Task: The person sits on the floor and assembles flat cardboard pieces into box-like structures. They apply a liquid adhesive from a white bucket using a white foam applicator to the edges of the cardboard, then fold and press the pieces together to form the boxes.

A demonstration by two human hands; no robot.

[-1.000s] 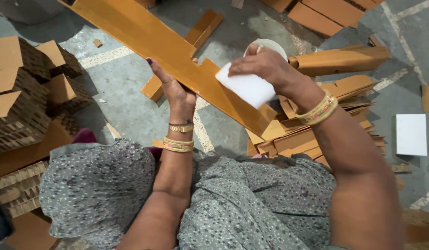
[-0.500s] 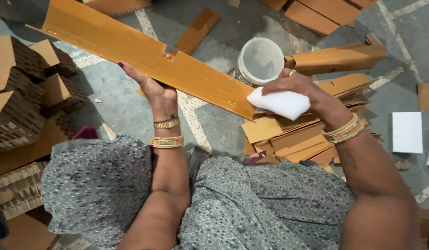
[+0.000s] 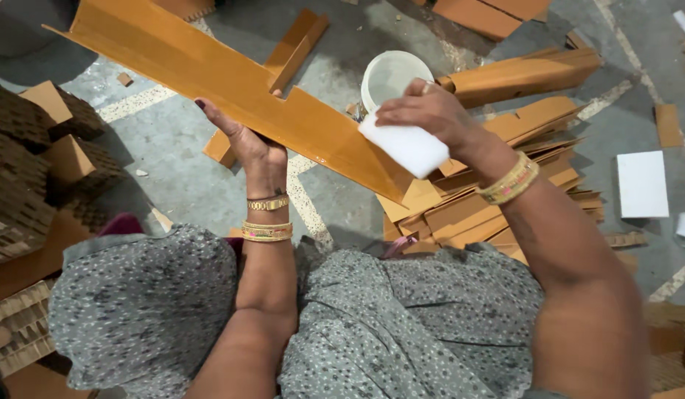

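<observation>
A long orange-brown cardboard strip (image 3: 209, 81) slants from upper left down to the right above my lap. My left hand (image 3: 246, 144) grips it from below near its middle, fingers wrapped under the edge. My right hand (image 3: 431, 114) holds a white rectangular sponge block (image 3: 405, 144) pressed against the strip's lower right end. A white round tub (image 3: 390, 74) stands on the floor just behind my right hand. Both wrists wear gold bangles.
A heap of similar folded cardboard strips (image 3: 497, 192) lies on the grey floor to the right. Stacked brown honeycomb cardboard blocks (image 3: 32, 162) fill the left. White rectangular pieces (image 3: 641, 185) lie at the far right. More cardboard pieces (image 3: 298, 44) lie behind.
My right hand with the sponge slid down off the strip's end, then came back up onto it. The strip swung and shifted; the white tub came into full view.
</observation>
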